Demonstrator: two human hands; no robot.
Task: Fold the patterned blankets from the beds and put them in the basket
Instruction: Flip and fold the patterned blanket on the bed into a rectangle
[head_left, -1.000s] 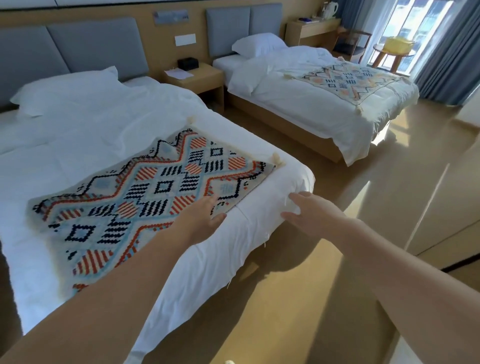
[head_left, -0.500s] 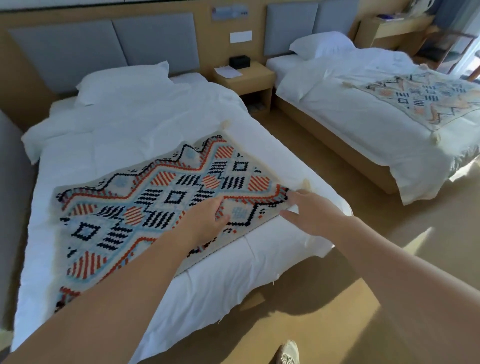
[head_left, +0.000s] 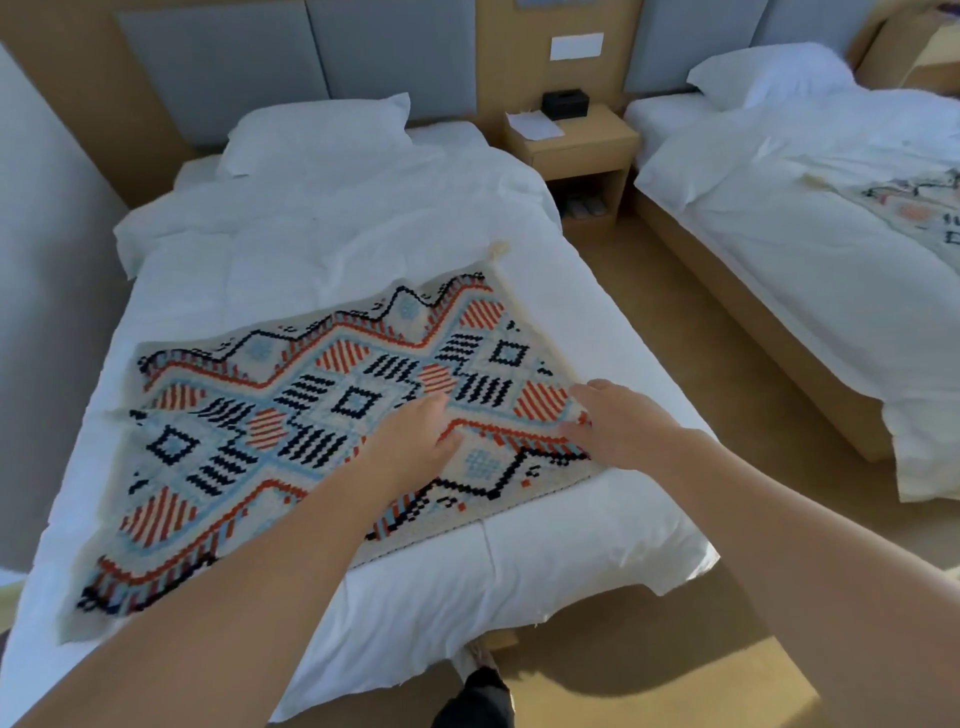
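Bare arms, left hand and right hand, with a dark trouser leg.

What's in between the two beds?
A wooden nightstand stands between the near bed and the far bed, with a black box and white paper on top. The head view shows it.

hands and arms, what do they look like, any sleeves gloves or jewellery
Two bare hands, the left hand and right hand, with no gloves, rings or watch showing. Both forearms are bare too, with no sleeve in view.
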